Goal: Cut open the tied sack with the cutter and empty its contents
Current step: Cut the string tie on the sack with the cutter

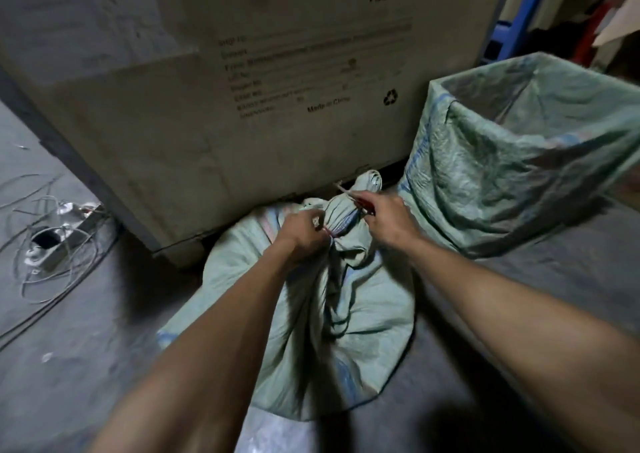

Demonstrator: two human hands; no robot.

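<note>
A pale green woven sack [346,314] stands on the concrete floor in front of me, its neck [343,217] bunched and tied shut. My left hand [304,231] pinches the tie at the left side of the neck. My right hand [388,220] grips a red-handled cutter [360,201] whose jaws reach the right side of the neck. The jaws' tips are blurred, and I cannot tell whether they are on the tie.
A large cardboard box [242,106] stands right behind the sack. A second green sack [519,162], open at the top, stands at the right. Loose wires and a small metal part [52,241] lie on the floor at the left. Blue shelving [509,27] rises behind.
</note>
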